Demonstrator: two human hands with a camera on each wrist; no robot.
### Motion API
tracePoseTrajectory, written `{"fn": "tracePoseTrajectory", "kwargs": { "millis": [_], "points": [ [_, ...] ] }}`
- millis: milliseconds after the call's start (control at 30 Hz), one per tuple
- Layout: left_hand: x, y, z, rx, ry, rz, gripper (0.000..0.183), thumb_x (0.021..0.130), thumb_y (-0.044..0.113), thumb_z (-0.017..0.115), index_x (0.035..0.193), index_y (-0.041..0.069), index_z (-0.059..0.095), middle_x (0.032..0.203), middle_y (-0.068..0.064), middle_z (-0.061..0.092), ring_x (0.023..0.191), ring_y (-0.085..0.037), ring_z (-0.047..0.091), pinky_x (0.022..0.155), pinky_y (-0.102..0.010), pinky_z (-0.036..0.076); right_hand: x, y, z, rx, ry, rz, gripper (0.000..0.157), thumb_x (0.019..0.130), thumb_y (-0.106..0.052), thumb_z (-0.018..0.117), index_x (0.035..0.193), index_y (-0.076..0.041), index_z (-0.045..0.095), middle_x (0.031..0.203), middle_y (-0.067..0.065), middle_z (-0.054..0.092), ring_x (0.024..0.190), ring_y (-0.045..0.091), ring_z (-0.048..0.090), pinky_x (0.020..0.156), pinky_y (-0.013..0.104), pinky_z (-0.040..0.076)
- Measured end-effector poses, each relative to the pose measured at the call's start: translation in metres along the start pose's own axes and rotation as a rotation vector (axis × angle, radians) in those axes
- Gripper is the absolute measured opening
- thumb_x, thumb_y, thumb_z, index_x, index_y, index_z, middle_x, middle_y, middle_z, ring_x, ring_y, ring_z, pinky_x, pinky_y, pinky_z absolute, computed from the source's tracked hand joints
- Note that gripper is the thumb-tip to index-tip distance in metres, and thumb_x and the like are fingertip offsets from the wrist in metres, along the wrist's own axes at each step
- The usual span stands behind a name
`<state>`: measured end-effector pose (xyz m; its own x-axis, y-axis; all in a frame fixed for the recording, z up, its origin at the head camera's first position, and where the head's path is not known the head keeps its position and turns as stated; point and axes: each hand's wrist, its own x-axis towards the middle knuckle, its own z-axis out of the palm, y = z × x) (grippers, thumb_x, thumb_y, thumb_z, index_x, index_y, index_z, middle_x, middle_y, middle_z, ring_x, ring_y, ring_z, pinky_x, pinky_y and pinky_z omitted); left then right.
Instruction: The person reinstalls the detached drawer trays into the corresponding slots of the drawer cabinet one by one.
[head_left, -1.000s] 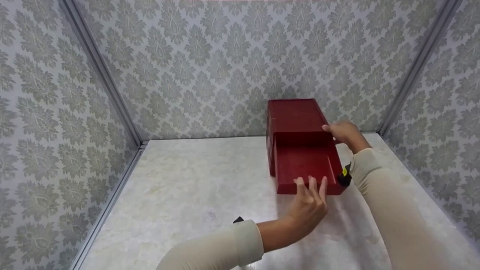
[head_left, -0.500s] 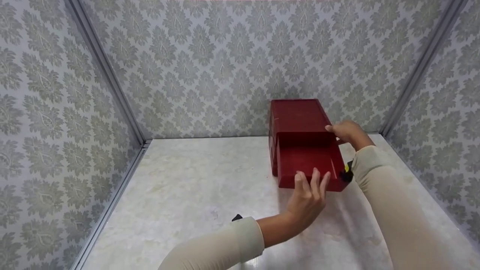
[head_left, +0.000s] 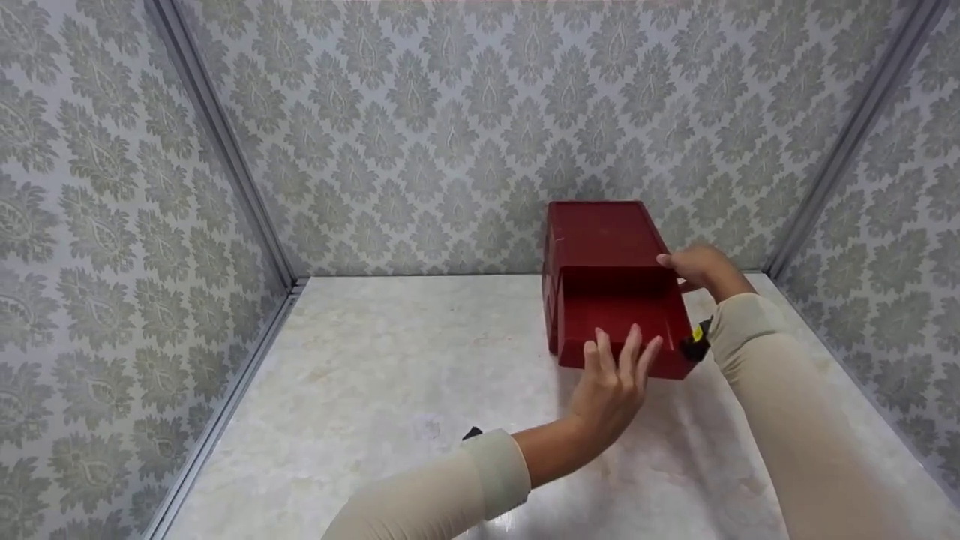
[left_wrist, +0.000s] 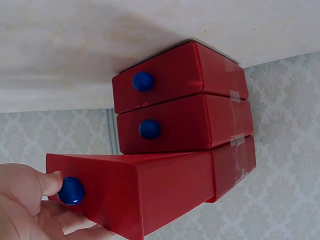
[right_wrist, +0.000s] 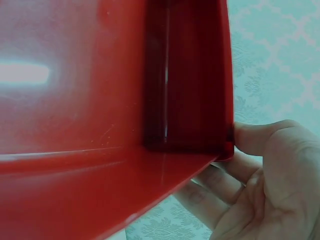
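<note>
A red cabinet of stacked drawers [head_left: 604,232] stands against the back wall, its top drawer [head_left: 574,352] pulled well out with a bare inside. My left hand [head_left: 611,394] holds that drawer's front, fingers reaching over the rim. In the left wrist view, which is upside down, the thumb touches the drawer's blue knob [left_wrist: 71,190]. Two lower drawers with blue knobs [left_wrist: 149,129] are closed. My right hand [head_left: 705,270] grips the cabinet's front right edge; its thumb lies at the top corner, and the other fingers are partly hidden beyond the side in the head view.
A pale marbled table [head_left: 390,360] spreads to the left and front. Patterned walls [head_left: 450,135] with grey metal corner strips [head_left: 225,150] enclose it. Clear tape [left_wrist: 237,140] runs down the cabinet's side. A black device with a yellow mark [head_left: 696,341] sits by the right cuff.
The top drawer has slid a little inward with my left hand on its front. My right hand keeps its grip on the cabinet. The head view has shifted slightly.
</note>
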<state>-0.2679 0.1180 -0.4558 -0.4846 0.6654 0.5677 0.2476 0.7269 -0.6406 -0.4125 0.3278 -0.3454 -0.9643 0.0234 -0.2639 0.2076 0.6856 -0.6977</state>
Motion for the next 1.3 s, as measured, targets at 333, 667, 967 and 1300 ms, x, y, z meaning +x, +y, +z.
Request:
{"fn": "tracePoseTrajectory", "kwargs": {
  "millis": [333, 667, 967, 1300],
  "points": [
    [0.016, -0.011, 0.018, 0.019, -0.034, -0.018, 0.054, 0.100, 0.028, 0.034, 0.150, 0.016, 0.019, 0.147, -0.012, 0.038, 0.111, -0.040, 0.057, 0.092, -0.049, 0.044, 0.003, -0.004, 0.007, -0.020, 0.023, 0.008, 0.064, 0.097, -0.036, 0.044, 0.133, 0.015, 0.036, 0.139, 0.029, 0.037, 0.124, 0.041, 0.044, 0.098, 0.044, 0.044],
    [0.034, -0.011, 0.031, 0.037, -0.045, -0.032, 0.051, 0.101, 0.028, 0.030, 0.150, 0.015, 0.021, 0.147, -0.011, 0.039, 0.113, -0.042, 0.055, 0.093, -0.050, 0.043, 0.004, 0.000, 0.007, -0.054, 0.033, 0.025, 0.065, 0.096, -0.041, 0.044, 0.131, 0.014, 0.040, 0.133, 0.027, 0.042, 0.118, 0.039, 0.049, 0.098, 0.043, 0.045],
    [0.042, -0.011, 0.030, 0.018, -0.025, -0.048, 0.050, 0.102, 0.025, 0.026, 0.150, 0.015, 0.020, 0.150, -0.013, 0.033, 0.120, -0.043, 0.050, 0.095, -0.053, 0.040, -0.002, -0.001, 0.000, -0.093, 0.049, 0.029, 0.070, 0.095, -0.045, 0.044, 0.134, 0.013, 0.038, 0.136, 0.029, 0.040, 0.118, 0.042, 0.050, 0.101, 0.047, 0.041],
    [0.054, -0.019, 0.041, -0.001, -0.161, -0.046, 0.056, 0.101, 0.034, 0.031, 0.151, 0.016, 0.012, 0.155, -0.013, 0.022, 0.130, -0.043, 0.039, 0.098, -0.060, 0.035, 0.002, -0.001, 0.001, -0.044, 0.051, 0.040, 0.063, 0.095, -0.042, 0.045, 0.129, 0.011, 0.046, 0.136, 0.027, 0.042, 0.122, 0.039, 0.047, 0.099, 0.044, 0.044]
  ]
}}
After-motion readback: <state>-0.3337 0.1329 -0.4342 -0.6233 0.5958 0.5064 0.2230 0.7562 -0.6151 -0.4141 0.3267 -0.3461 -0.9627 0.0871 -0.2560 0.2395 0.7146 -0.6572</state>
